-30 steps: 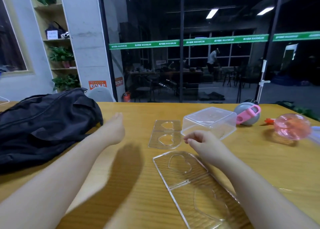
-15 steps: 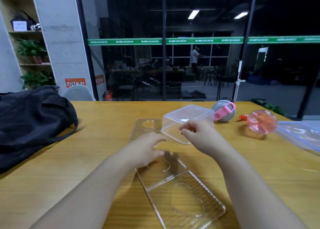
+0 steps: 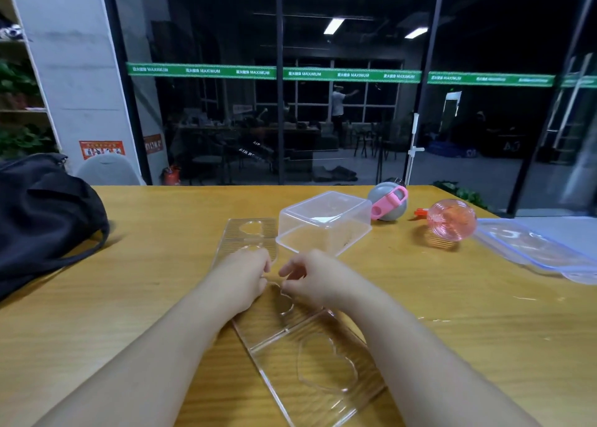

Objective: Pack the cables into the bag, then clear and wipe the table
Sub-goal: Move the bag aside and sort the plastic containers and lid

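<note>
Fingers of the left hand (image 3: 243, 279) and right hand (image 3: 312, 281) curled in toward each other at the far end of the near clear tray (image 3: 310, 362), the one with heart-shaped cutouts. Can't tell for sure whether either actually pinches the tray edge or just rests on it, too blurry at the tips. Just past the left hand, a second ribbed heart-cutout panel (image 3: 247, 236) lying flat, and beside it an upside-down clear box (image 3: 324, 224). Further right: grey ball-shaped thing with a pink strap (image 3: 387, 202), pink see-through ball (image 3: 451, 219), then a clear lid with blue rim (image 3: 533, 249) at the table (image 3: 145, 281) edge. Black bag (image 3: 42, 216) slumped at far left on the tabletop. Behind the glass, a green strip (image 3: 274, 72) reading "MAXIMUM" over and over; other writing unreadable.
</note>
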